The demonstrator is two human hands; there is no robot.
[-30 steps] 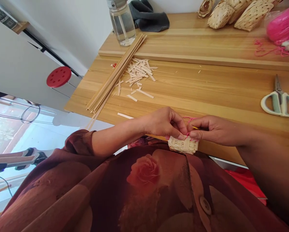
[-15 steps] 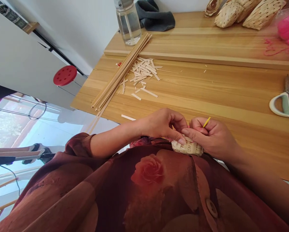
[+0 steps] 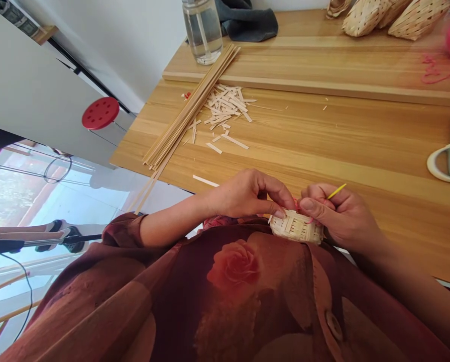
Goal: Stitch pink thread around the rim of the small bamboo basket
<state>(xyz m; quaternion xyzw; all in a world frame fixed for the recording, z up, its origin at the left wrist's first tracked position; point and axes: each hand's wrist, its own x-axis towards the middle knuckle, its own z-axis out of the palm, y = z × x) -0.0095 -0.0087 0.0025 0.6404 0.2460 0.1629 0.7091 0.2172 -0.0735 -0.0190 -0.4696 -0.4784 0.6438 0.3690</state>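
Sunlit wooden table (image 3: 323,136) stretches before a person in a dark rose-print shirt, seen from above. At its near edge, over the person's lap, sits a small woven basket (image 3: 296,227), held between both hands. The left hand (image 3: 247,193) pinches the basket's rim between thumb and forefinger, the other fingers curled. The right hand (image 3: 341,213) is clenched around a yellow needle (image 3: 336,191), whose tip pokes out above the knuckles, while its thumb presses on the rim. Pink yarn (image 3: 296,203) shows between the two thumbs, just above the basket. Farther back on the table lie a bundle of long strips (image 3: 191,108) with short offcuts (image 3: 227,103) just beside it. A clear bottle (image 3: 203,30) and a dark cloth (image 3: 247,21) stand at the far end. Scissors (image 3: 448,162) lie at the right edge. A red stool (image 3: 100,112) stands on the floor to the left.
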